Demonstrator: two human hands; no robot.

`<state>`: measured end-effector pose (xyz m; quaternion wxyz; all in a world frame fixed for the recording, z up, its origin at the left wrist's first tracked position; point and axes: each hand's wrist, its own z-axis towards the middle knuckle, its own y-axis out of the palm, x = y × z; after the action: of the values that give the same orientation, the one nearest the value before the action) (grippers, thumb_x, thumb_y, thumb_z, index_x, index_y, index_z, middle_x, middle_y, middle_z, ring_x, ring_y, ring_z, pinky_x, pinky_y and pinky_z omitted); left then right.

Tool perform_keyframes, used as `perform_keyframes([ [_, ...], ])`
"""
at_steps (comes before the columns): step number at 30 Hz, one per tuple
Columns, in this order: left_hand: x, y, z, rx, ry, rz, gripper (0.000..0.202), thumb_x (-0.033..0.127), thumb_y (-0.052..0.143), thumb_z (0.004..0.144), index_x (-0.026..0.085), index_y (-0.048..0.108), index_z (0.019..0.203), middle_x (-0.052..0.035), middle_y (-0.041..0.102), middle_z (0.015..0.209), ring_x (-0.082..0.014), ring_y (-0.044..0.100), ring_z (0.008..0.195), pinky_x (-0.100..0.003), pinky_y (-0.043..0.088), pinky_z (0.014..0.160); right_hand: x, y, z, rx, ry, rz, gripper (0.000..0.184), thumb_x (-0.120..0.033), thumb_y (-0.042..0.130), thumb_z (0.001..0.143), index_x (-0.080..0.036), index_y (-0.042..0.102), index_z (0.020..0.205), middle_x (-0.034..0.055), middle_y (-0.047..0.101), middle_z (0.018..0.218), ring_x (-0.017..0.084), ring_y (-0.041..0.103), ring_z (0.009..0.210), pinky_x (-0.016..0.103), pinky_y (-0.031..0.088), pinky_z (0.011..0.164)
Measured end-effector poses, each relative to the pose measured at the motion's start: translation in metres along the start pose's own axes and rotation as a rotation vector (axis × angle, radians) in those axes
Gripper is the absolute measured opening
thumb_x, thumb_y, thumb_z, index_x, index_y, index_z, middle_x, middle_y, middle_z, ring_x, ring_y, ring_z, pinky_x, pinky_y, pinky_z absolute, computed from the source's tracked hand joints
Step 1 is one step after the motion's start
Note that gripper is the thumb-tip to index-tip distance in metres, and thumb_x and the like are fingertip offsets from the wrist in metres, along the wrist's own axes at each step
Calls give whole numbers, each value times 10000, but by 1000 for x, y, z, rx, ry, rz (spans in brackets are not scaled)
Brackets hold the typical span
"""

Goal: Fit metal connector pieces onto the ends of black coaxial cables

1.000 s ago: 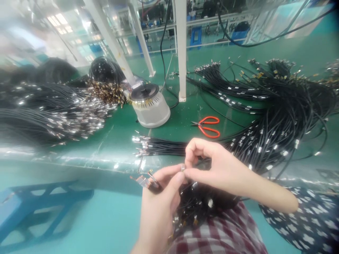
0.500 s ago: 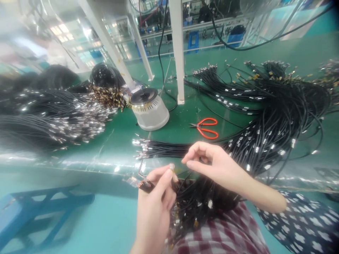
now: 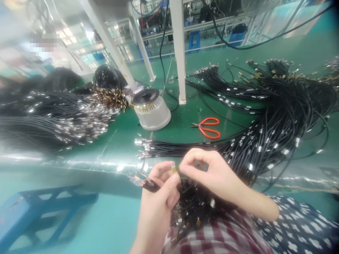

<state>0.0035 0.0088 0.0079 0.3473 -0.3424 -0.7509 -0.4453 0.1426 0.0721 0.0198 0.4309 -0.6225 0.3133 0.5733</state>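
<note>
My left hand (image 3: 161, 197) is closed around several black cables (image 3: 152, 185), whose bare and clear-tipped ends stick out on its left side. Between its thumb and forefinger, one small silvery cable end (image 3: 173, 166) points upward. A tiny yellow strip (image 3: 177, 170) shows beside that end. My right hand (image 3: 205, 169) meets it from the right, thumb and forefinger pinched at the strip. Its exact shape is partly hidden by the fingertips. Below both hands, a dark bundle of cables (image 3: 198, 201) with silver and yellow tags lies over the checked cloth on my lap.
Red-handled scissors (image 3: 209, 127) lie on the green table (image 3: 182, 121), near a white round dispenser (image 3: 153, 114) with a black top. Large cable heaps (image 3: 275, 109) cover the right side, others (image 3: 79, 113) the left. White posts (image 3: 178, 53) rise behind. A blue stool (image 3: 53, 208) stands lower left.
My right hand has moved left and down, so its fingertips now meet the cable end in my left hand. The yellow strip shows more clearly. The view has shifted slightly.
</note>
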Motion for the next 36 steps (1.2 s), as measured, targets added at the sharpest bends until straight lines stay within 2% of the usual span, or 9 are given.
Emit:
perform_keyframes([
  [3, 2, -1, 2, -15, -38, -10, 241, 137, 835, 632, 179, 634, 759, 85, 523, 548, 13, 306, 361, -141, 232, 390, -1, 1, 1, 0, -7, -4, 124, -147, 666, 805, -165, 662, 682, -23, 662, 723, 112, 575, 703, 231, 429, 672],
  [6, 3, -2, 4, 11, -43, -28, 264, 169, 866, 582, 149, 610, 643, 82, 502, 485, 6, 332, 345, -141, 237, 375, -3, 2, 2, 3, -22, -21, 126, -130, 673, 798, -163, 660, 678, -22, 666, 724, 111, 582, 704, 229, 431, 671],
  [12, 0, -5, 3, -20, 13, -6, 143, 205, 792, 700, 131, 672, 675, -11, 668, 609, -14, 423, 356, -162, 302, 397, -6, 4, 3, -11, -23, 17, 183, -137, 665, 820, -161, 647, 640, -11, 679, 683, 123, 613, 691, 248, 453, 684],
  [18, -4, -10, 3, -59, -2, -13, 115, 219, 759, 748, 138, 702, 688, -10, 676, 619, -28, 488, 383, -164, 342, 445, -6, 5, 4, -57, 37, 81, 188, -150, 654, 828, -159, 633, 642, 3, 671, 658, 143, 619, 681, 283, 474, 712],
  [21, -3, -10, 4, -104, -26, 0, 139, 246, 750, 759, 142, 697, 684, 10, 623, 533, -42, 485, 373, -170, 333, 443, -2, 6, 7, -112, -1, 143, 170, -143, 631, 841, -160, 606, 674, -9, 630, 628, 138, 596, 657, 294, 471, 731],
  [25, 0, -8, 4, -138, -30, -13, 146, 240, 742, 769, 139, 672, 691, -2, 642, 595, -23, 452, 380, -165, 316, 441, 5, 11, 12, -136, -83, 204, 160, -145, 588, 864, -174, 547, 712, -31, 571, 609, 126, 553, 631, 300, 459, 734],
  [28, 3, -5, 3, -123, -37, -28, 141, 196, 786, 715, 150, 655, 737, 20, 617, 610, -4, 402, 396, -146, 284, 433, 8, 13, 13, -111, -153, 173, 141, -123, 579, 855, -176, 547, 728, -9, 569, 727, 128, 543, 704, 283, 451, 733],
  [32, 3, -4, 4, -27, -11, -14, 215, 146, 820, 643, 157, 609, 688, 54, 581, 542, 9, 354, 346, -137, 205, 382, 6, 10, 11, -98, -221, 111, 133, -108, 604, 831, -181, 566, 726, 1, 573, 789, 134, 550, 762, 267, 457, 736],
  [36, 1, -6, 5, -39, 20, 54, 163, 191, 779, 698, 153, 621, 690, -11, 681, 585, -2, 387, 310, -154, 195, 368, 0, 4, 14, -130, -116, 142, 136, -174, 675, 808, -167, 619, 683, 8, 611, 770, 128, 587, 696, 274, 480, 709],
])
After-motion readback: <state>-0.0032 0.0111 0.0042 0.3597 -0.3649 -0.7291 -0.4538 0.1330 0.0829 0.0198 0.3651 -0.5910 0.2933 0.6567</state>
